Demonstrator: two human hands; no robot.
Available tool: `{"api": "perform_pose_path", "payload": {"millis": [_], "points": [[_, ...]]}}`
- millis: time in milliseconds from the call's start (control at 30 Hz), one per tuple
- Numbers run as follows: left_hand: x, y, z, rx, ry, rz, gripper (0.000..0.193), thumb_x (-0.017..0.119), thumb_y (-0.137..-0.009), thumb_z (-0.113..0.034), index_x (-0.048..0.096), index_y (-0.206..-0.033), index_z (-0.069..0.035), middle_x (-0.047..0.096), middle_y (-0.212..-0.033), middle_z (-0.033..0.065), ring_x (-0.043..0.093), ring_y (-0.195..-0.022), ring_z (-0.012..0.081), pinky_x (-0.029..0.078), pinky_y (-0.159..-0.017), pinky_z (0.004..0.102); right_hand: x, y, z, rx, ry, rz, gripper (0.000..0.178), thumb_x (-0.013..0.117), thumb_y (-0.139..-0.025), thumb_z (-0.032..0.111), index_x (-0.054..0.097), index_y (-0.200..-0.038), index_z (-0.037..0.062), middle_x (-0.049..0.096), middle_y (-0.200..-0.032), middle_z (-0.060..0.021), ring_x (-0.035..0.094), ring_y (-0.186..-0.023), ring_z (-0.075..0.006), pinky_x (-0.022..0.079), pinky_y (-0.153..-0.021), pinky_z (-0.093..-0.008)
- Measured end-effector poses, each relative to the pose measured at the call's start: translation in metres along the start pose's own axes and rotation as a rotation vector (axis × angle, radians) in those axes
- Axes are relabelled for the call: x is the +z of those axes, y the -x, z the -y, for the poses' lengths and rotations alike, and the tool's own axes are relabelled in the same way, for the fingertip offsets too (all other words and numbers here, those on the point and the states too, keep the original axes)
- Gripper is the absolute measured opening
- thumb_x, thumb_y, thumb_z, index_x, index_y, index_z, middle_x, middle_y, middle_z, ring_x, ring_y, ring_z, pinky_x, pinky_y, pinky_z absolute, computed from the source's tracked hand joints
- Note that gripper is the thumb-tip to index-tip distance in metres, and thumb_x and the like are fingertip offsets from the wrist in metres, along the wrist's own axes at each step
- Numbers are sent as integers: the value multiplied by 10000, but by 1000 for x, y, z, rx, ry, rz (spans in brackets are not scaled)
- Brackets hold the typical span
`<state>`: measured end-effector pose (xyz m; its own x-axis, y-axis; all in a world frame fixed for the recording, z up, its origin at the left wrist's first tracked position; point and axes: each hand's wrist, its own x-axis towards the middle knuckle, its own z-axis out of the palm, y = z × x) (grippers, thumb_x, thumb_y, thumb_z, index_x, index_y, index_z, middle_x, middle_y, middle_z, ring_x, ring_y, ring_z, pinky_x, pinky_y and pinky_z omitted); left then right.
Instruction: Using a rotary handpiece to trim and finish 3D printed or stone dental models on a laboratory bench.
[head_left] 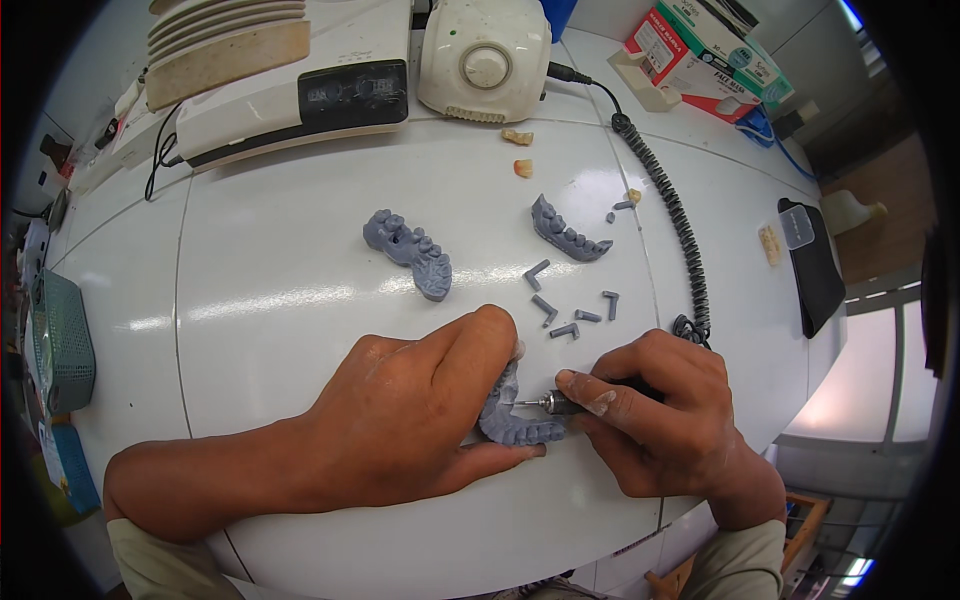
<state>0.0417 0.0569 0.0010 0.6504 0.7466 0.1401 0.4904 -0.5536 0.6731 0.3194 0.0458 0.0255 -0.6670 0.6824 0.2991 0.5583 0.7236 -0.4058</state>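
Observation:
My left hand [410,400] grips a curved grey dental model [522,428] with a row of teeth, thumb along its near side and fingers over its far end. In my right hand [660,415] is a dental handpiece [562,403], held like a pen. Its thin bur points left and meets the inner side of the model, or comes very near it. Two more grey dental models, one at the left [410,255] and one at the right [570,235], lie beyond my hands. Small L-shaped grey pieces [545,310] are scattered between them and my right hand.
A white control box [485,65] with a round dial stands at the back. From it a coiled black cord [672,190] runs down the right. A white machine [300,100] fills the back left. Tooth-coloured pieces [523,168] lie near the box. Mask boxes [700,60] stand back right.

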Motion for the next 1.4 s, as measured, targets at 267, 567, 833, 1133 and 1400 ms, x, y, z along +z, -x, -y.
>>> {"api": "perform_pose_path", "payload": {"millis": [267, 567, 833, 1133, 1400], "points": [[2, 0, 1, -5, 3, 1, 756, 1039, -812, -405, 601, -1226, 50, 670, -900, 89, 723, -711, 184, 599, -604, 318, 1, 1, 1, 18, 13, -15, 415, 904, -769, 16, 855, -1176, 77, 672, -884, -44, 631, -703, -173, 449, -547, -339], [1, 0, 1, 6, 3, -3, 744, 1044, -807, -390, 599, -1216, 43, 668, -894, 87, 722, -709, 183, 596, -601, 317, 0, 0, 0, 2, 4, 5, 426, 899, -775, 16, 854, -1194, 81, 673, -891, -46, 632, -706, -176, 449, -552, -337], [2, 0, 1, 5, 5, -3, 742, 1045, -807, -385, 598, -1219, 40, 667, -894, 89, 717, -706, 174, 590, -591, 313, 1, 1, 0, 3, 14, -9, 434, 900, -770, 18, 853, -1198, 80, 673, -891, -47, 635, -709, -176, 449, -550, -340], [2, 0, 1, 3, 2, -2, 733, 1041, -814, -384, 603, -1217, 42, 662, -903, 88, 719, -711, 175, 594, -596, 315, 2, 1, -1, 2, 11, -8, 433, 898, -768, 18, 857, -1193, 81, 679, -894, -47, 631, -702, -176, 450, -545, -338], [1, -1, 1, 3, 5, -1, 734, 1043, -810, -379, 599, -1217, 41, 668, -908, 90, 721, -713, 180, 593, -598, 318, 2, 0, -2, -3, 5, -10, 426, 898, -765, 22, 861, -1185, 87, 683, -898, -46, 634, -704, -175, 452, -541, -334]]}}
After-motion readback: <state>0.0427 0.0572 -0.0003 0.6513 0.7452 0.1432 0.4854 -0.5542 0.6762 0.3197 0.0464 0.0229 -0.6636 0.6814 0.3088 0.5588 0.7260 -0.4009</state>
